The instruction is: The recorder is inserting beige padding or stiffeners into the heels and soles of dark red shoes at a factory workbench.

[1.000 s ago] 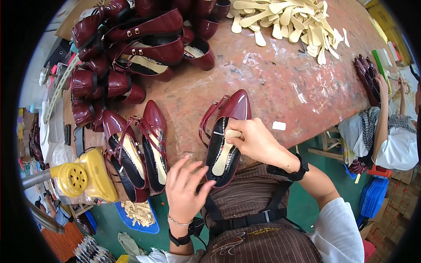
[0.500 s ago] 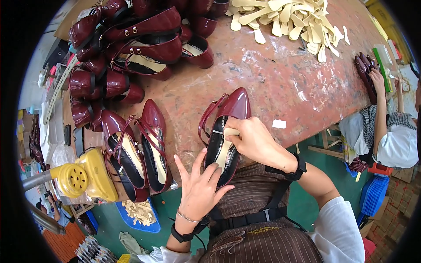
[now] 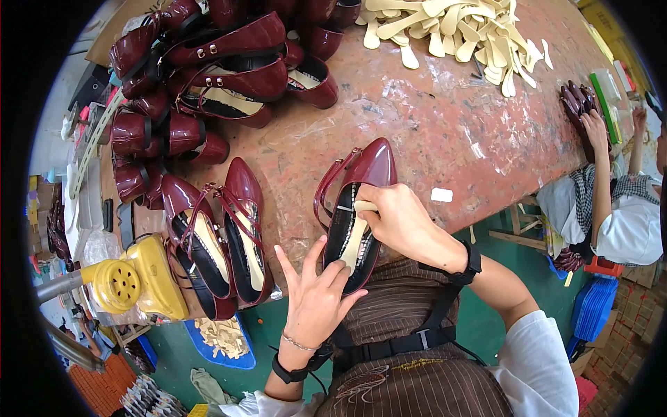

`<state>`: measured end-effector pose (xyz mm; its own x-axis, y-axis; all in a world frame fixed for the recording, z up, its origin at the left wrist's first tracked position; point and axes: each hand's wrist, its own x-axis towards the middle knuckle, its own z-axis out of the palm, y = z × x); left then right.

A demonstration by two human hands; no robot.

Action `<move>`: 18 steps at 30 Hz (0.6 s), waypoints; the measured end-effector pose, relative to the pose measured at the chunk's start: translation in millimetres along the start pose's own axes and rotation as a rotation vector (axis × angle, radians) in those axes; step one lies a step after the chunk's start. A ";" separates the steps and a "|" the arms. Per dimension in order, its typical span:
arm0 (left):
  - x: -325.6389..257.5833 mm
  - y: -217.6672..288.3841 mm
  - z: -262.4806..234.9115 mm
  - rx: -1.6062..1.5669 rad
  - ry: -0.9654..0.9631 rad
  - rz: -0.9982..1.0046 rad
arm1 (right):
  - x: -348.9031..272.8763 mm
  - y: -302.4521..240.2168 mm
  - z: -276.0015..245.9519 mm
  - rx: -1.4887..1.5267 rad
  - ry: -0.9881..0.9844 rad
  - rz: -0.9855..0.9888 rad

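A glossy burgundy pointed shoe (image 3: 375, 165) with thin straps lies sole down at the table's near edge, toe pointing away from me. Inside it is a cream shoe insert (image 3: 356, 240), narrow in the middle, over the black lining. My right hand (image 3: 403, 221) pinches the insert's front end, just behind the toe box. With fingers spread, my left hand (image 3: 313, 299) rests at the heel, some fingertips on the insert's rear and the thumb by the outer heel. Left of it stand two matching shoes (image 3: 243, 184) with cream inserts in them.
More burgundy shoes (image 3: 229, 80) are heaped at the far left. A pile of loose cream inserts (image 3: 458, 28) lies at the back. A yellow machine part (image 3: 153, 278) is at the left edge, a white slip (image 3: 441, 195) to the right. Another person's hand (image 3: 594, 132) touches dark shoes at far right.
My right hand has shifted very slightly down and inward at the insert's front end. My left hand stays nearly still. The other person's hands at far right have moved a little.
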<state>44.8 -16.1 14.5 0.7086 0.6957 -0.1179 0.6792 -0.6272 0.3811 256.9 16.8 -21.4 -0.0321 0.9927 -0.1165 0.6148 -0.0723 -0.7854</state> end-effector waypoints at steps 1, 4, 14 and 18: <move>-0.2 0.0 0.0 0.001 0.000 0.000 | 0.0 -0.6 0.2 0.000 0.000 0.000; -0.4 0.0 0.6 0.003 0.002 0.002 | -0.2 -1.6 0.1 -0.009 0.006 -0.005; -0.5 -1.1 0.5 0.006 0.013 0.003 | -1.4 -3.1 -1.0 0.006 -0.005 -0.012; 0.3 -1.8 0.4 -0.008 0.011 0.001 | -0.5 -7.1 -1.1 -0.039 0.008 -0.006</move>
<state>43.8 -14.9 13.5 0.7072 0.6987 -0.1076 0.6768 -0.6252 0.3888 253.5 16.9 -15.0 -0.0298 0.9939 -0.1065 0.6445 -0.0624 -0.7621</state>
